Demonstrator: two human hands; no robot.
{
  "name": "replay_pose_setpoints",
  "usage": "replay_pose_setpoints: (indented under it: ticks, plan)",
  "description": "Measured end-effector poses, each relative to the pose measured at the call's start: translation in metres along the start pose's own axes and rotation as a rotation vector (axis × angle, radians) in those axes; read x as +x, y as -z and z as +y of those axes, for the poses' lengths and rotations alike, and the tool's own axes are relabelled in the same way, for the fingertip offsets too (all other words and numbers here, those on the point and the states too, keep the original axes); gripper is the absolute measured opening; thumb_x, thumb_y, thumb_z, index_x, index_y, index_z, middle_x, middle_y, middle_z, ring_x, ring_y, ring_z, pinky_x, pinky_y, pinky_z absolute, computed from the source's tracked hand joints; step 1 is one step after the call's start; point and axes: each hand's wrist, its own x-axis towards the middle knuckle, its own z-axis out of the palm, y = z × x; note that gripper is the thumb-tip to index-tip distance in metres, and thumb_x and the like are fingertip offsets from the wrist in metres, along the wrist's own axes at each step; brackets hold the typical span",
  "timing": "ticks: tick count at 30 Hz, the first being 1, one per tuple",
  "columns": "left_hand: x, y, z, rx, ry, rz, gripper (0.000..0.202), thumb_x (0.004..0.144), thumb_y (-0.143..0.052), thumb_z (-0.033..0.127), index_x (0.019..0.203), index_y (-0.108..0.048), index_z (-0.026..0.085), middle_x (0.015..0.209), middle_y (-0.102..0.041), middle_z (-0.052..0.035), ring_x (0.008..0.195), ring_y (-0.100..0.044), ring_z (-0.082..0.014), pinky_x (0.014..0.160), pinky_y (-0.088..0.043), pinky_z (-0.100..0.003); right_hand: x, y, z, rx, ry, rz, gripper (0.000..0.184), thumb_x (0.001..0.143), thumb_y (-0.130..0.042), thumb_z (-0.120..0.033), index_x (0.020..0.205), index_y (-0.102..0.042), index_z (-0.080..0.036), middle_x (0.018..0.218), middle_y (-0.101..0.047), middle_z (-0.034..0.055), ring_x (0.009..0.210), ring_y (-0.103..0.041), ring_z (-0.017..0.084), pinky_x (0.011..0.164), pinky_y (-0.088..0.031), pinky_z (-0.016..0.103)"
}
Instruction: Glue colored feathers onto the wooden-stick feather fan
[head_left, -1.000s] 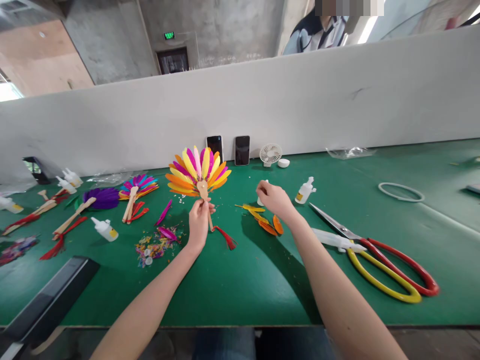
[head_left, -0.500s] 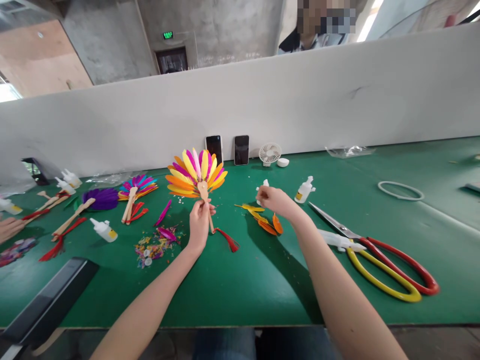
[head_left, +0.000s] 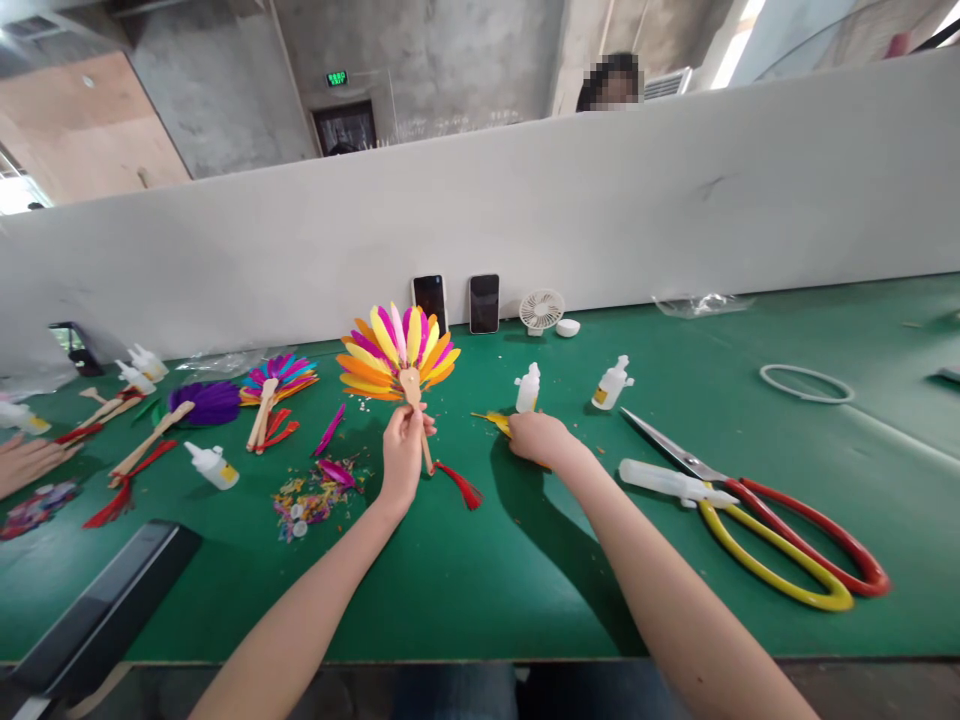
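My left hand (head_left: 403,455) grips the wooden handle of a feather fan (head_left: 397,350) and holds it upright. Yellow, orange, magenta and pale pink feathers spread from its top, and a red tassel (head_left: 466,490) hangs off the handle's lower end. On the green table, my right hand (head_left: 536,440) is down over a few loose yellow and orange feathers (head_left: 495,420), covering most of them. Its fingertips are hidden, so whether they pinch a feather does not show. Just behind that hand stands a small white glue bottle (head_left: 529,388).
Large scissors (head_left: 780,530) with red and yellow handles lie at right, a white dropper bottle (head_left: 660,482) against them. Another glue bottle (head_left: 613,383) stands behind. Finished-looking fans (head_left: 210,403), feather scraps (head_left: 319,498) and another person's hand (head_left: 30,462) are at left. Phones (head_left: 484,304) lean on the partition.
My right hand has come down from the glue bottle onto the loose feathers, leaving the bottle standing. My left hand keeps the fan in nearly the same place.
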Motion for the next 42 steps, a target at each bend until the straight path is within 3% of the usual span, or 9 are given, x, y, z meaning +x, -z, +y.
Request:
replay_pose_setpoints:
  ticks: [7,11,19,22,26,28,33,38,42]
  plan:
    - [-0.001,-0.001,-0.001,-0.002,-0.008,-0.035,0.021,0.072,-0.054,0.036,0.079,-0.057,0.016,0.063,-0.055,0.0008,0.058,-0.055,-0.0107,0.063,-0.046,-0.026,-0.001,0.0,-0.006,-0.006,0.014,0.012,0.011,0.07,-0.049,-0.01,0.067,-0.055,-0.018,0.076,-0.062,0.0136,0.074,-0.06,0.025,0.057,-0.039,0.03]
    - [-0.001,-0.001,-0.002,-0.01,-0.002,-0.043,0.023,0.072,-0.054,0.037,0.079,-0.057,0.016,0.063,-0.056,0.0007,0.057,-0.057,-0.0113,0.062,-0.047,-0.026,-0.001,0.006,-0.005,0.085,0.011,0.072,0.009,0.076,-0.044,-0.018,0.076,-0.053,-0.018,0.074,-0.061,0.01,0.07,-0.058,0.022,0.054,-0.034,0.027]
    - [0.0,-0.001,-0.004,0.01,-0.021,-0.088,0.026,0.072,-0.054,0.04,0.08,-0.057,0.015,0.063,-0.058,0.0,0.059,-0.059,-0.0127,0.065,-0.048,-0.029,0.009,0.006,0.004,0.58,-0.022,0.221,0.011,0.072,-0.04,-0.014,0.072,-0.049,-0.02,0.055,-0.047,-0.0017,0.055,-0.048,0.014,0.051,-0.033,0.024]
    - [0.0,0.0,-0.005,0.003,-0.028,-0.1,0.026,0.072,-0.053,0.04,0.081,-0.057,0.015,0.063,-0.059,-0.0002,0.06,-0.06,-0.0131,0.065,-0.049,-0.029,0.012,0.005,0.007,0.801,-0.01,0.21,0.014,0.068,-0.039,-0.011,0.07,-0.05,-0.02,0.049,-0.041,-0.004,0.047,-0.044,0.013,0.049,-0.033,0.024]
    - [0.001,0.0,-0.005,-0.018,-0.019,-0.109,0.027,0.071,-0.054,0.04,0.082,-0.057,0.015,0.064,-0.061,-0.0011,0.062,-0.062,-0.0145,0.068,-0.049,-0.03,0.015,0.001,0.007,1.009,-0.029,0.121,0.014,0.065,-0.04,-0.008,0.066,-0.047,-0.02,0.052,-0.049,-0.0032,0.041,-0.041,0.01,0.047,-0.034,0.024]
    - [0.003,0.0,-0.006,-0.034,-0.009,-0.104,0.028,0.071,-0.055,0.04,0.083,-0.056,0.015,0.066,-0.062,-0.0021,0.064,-0.063,-0.0154,0.07,-0.049,-0.031,0.017,-0.002,0.005,1.004,-0.006,0.096,0.012,0.065,-0.042,-0.009,0.063,-0.046,-0.02,0.052,-0.051,-0.0028,0.043,-0.043,0.01,0.048,-0.036,0.024]
    - [0.008,0.003,-0.006,-0.083,0.044,-0.07,0.029,0.07,-0.056,0.039,0.085,-0.056,0.014,0.07,-0.064,-0.0036,0.067,-0.063,-0.0159,0.073,-0.048,-0.032,0.018,-0.008,0.002,0.693,0.089,0.262,0.014,0.068,-0.045,-0.009,0.059,-0.046,-0.02,0.06,-0.056,0.001,0.057,-0.05,0.014,0.057,-0.037,0.025]
    - [0.011,0.006,-0.007,-0.096,0.106,-0.058,0.03,0.071,-0.055,0.039,0.089,-0.054,0.015,0.064,-0.061,-0.0008,0.064,-0.062,-0.0146,0.07,-0.048,-0.03,0.016,-0.011,0.001,0.511,0.137,0.323,0.016,0.071,-0.041,-0.008,0.062,-0.045,-0.02,0.069,-0.059,0.0041,0.062,-0.051,0.015,0.057,-0.035,0.026]
    - [0.01,0.006,-0.009,-0.094,0.1,-0.085,0.031,0.071,-0.054,0.04,0.09,-0.055,0.015,0.064,-0.062,-0.001,0.064,-0.062,-0.015,0.07,-0.048,-0.03,0.013,-0.008,-0.005,0.653,0.152,0.32,0.014,0.072,-0.041,-0.013,0.061,-0.044,-0.021,0.067,-0.057,0.0035,0.062,-0.051,0.016,0.059,-0.037,0.028]
